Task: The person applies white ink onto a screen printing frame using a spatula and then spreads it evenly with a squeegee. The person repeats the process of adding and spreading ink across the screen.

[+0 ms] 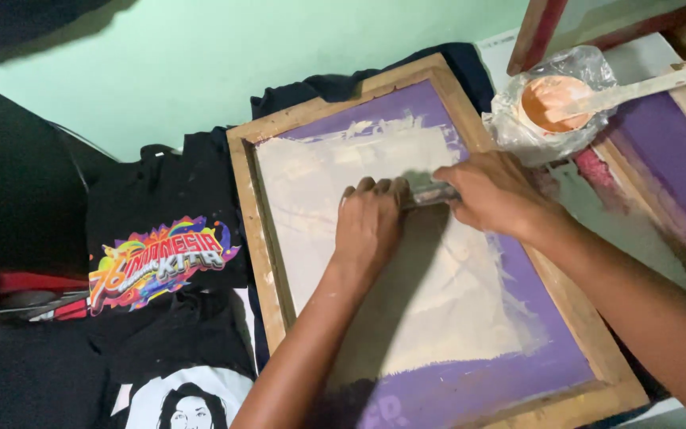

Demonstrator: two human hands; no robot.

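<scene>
Both hands grip a squeegee [426, 191] that lies across the mesh of a wooden-framed printing screen [257, 230]. The left hand [371, 218] is clenched over the squeegee's near end, fingers curled on top and knuckles up, while the right hand [495, 191] grasps the other end from the side, thumb and fingers wrapped around the handle. The tool sits between the two hands, its blade down against the mesh, in the upper middle of the screen. Under and around the hands the mesh is smeared with a wide patch of white ink [438, 310]; beyond it, toward the person and past the fingertips, the bare mesh shows purple [470, 381]. The frame rests on a dark garment [454, 59] whose edge sticks out beyond the far corner. Just past the right hand stands a round cup of orange-pink ink [549, 99] wrapped in clear plastic, with a flat wooden stirring stick [653, 86] lying across it. To the right of that wrist lies a second purple screen [676, 171]. Well off to the left of the left forearm lie black T-shirts, one with a bright multicoloured print [160, 258] and one with a white portrait print [188, 401].
</scene>
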